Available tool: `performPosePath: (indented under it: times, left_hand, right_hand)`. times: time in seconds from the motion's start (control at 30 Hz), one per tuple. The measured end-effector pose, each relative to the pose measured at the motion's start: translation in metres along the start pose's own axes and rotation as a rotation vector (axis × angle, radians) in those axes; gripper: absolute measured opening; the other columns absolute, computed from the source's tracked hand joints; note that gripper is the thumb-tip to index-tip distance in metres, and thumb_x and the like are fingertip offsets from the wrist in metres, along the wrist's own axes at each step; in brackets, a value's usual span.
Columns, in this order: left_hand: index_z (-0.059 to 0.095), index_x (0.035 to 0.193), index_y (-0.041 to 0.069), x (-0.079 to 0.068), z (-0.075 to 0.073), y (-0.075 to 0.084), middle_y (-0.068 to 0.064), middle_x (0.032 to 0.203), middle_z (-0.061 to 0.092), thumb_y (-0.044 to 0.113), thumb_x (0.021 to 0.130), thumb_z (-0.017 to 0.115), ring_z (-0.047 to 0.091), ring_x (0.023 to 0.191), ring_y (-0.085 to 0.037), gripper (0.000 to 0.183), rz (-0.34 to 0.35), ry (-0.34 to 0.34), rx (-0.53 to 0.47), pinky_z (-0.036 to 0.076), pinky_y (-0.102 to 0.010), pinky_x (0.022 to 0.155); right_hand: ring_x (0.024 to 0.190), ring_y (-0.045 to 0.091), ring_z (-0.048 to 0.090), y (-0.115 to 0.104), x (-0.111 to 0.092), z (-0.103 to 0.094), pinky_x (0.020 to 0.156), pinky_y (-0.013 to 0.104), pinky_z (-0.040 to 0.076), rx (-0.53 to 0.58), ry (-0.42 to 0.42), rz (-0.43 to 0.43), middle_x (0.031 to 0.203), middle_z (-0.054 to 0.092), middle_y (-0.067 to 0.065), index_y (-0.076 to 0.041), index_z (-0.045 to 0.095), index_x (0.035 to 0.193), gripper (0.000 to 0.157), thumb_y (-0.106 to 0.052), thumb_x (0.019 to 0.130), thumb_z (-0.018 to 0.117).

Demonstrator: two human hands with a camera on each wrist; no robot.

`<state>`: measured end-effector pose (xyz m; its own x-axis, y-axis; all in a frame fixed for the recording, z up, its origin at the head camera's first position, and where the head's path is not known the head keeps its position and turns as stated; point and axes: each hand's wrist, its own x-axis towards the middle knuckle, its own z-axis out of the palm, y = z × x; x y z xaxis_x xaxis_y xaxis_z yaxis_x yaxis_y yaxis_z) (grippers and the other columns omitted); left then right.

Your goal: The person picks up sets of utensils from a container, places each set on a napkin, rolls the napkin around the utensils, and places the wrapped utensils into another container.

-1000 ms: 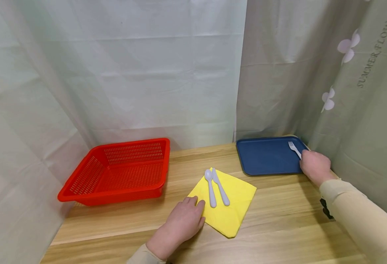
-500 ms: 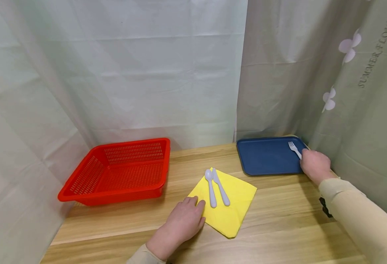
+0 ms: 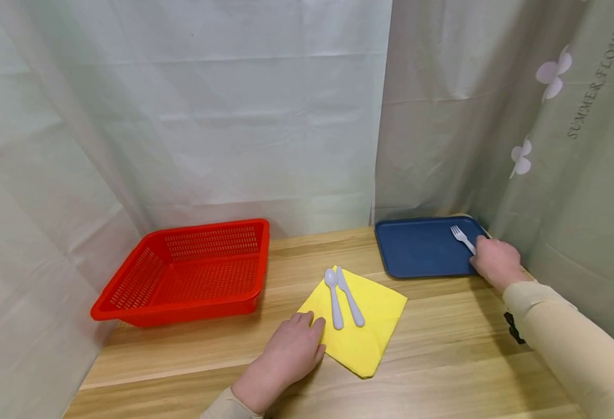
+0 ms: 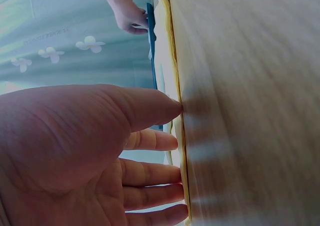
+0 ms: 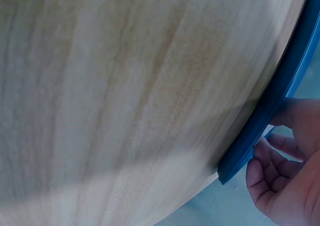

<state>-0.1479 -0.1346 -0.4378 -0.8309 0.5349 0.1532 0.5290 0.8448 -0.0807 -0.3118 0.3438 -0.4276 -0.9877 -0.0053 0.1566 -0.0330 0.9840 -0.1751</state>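
A folded yellow napkin (image 3: 375,317) lies on the wooden table, with a pale spoon (image 3: 335,302) and a matching knife (image 3: 351,299) side by side on it. My left hand (image 3: 293,349) rests at the napkin's left edge; in the left wrist view its fingertips (image 4: 172,213) touch the napkin's layered side, fingers extended. At the far right, a pale fork (image 3: 462,238) lies over the right part of the blue tray (image 3: 422,250), tines pointing away. My right hand (image 3: 497,262) pinches the fork's handle, whose end the fingers hide. Its other fingers (image 5: 257,186) are curled in the right wrist view.
A red perforated plastic basket (image 3: 197,285) stands at the back left of the table (image 3: 443,349). Pale curtains (image 3: 265,116) hang close behind and on both sides. The tray sits near the right-hand curtain.
My right hand has shifted slightly left, and the fork in it has moved left over the tray. The left hand, napkin, spoon and knife have stayed in place.
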Motion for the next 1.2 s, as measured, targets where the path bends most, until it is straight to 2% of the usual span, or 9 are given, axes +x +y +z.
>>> performPosePath:
  times: [0.23, 0.37, 0.6, 0.9, 1.2]
  left_hand:
    - [0.070, 0.126, 0.003, 0.000, 0.000, 0.000, -0.018, 0.121, 0.071, 0.031, 0.097, 0.083, 0.069, 0.110, -0.035, 0.041, -0.003, -0.015, -0.002, 0.061, -0.050, 0.091]
    - [0.070, 0.126, 0.004, 0.000, 0.000, 0.000, -0.018, 0.120, 0.070, 0.031, 0.098, 0.082, 0.068, 0.110, -0.034, 0.041, -0.007, -0.022, -0.006, 0.061, -0.050, 0.091]
    - [0.070, 0.126, 0.004, 0.000, -0.001, 0.000, -0.018, 0.120, 0.070, 0.031, 0.097, 0.083, 0.069, 0.110, -0.035, 0.042, -0.008, -0.028, -0.004, 0.061, -0.050, 0.092]
    - [0.070, 0.127, 0.004, 0.000, 0.000, 0.000, -0.018, 0.122, 0.070, 0.032, 0.097, 0.083, 0.069, 0.112, -0.035, 0.043, -0.011, -0.029, -0.006, 0.061, -0.051, 0.093]
    - [0.070, 0.128, 0.003, 0.000, 0.000, 0.000, -0.019, 0.123, 0.071, 0.032, 0.097, 0.083, 0.069, 0.113, -0.036, 0.044, -0.008, -0.023, 0.001, 0.061, -0.051, 0.093]
  right_hand:
    - [0.081, 0.055, 0.065, -0.002, 0.000, 0.002, 0.069, 0.068, 0.055, 0.005, 0.018, -0.017, 0.090, 0.065, 0.034, 0.010, 0.056, 0.100, 0.025, -0.008, 0.094, 0.072]
    - [0.078, 0.051, 0.064, -0.005, 0.000, 0.002, 0.067, 0.066, 0.054, 0.013, 0.023, -0.023, 0.088, 0.064, 0.031, 0.009, 0.057, 0.104, 0.025, -0.009, 0.096, 0.072]
    - [0.088, 0.055, 0.066, -0.010, -0.002, 0.002, 0.074, 0.068, 0.055, 0.010, 0.033, -0.028, 0.107, 0.067, 0.039, 0.014, 0.057, 0.129, 0.043, -0.009, 0.097, 0.071]
    - [0.100, 0.059, 0.066, -0.018, -0.004, 0.002, 0.082, 0.072, 0.055, 0.008, 0.044, -0.028, 0.120, 0.065, 0.044, 0.012, 0.057, 0.139, 0.050, -0.010, 0.097, 0.072]
    - [0.100, 0.055, 0.067, -0.024, -0.003, 0.004, 0.082, 0.069, 0.055, 0.027, 0.058, -0.069, 0.118, 0.067, 0.040, 0.009, 0.058, 0.141, 0.052, -0.013, 0.097, 0.072]
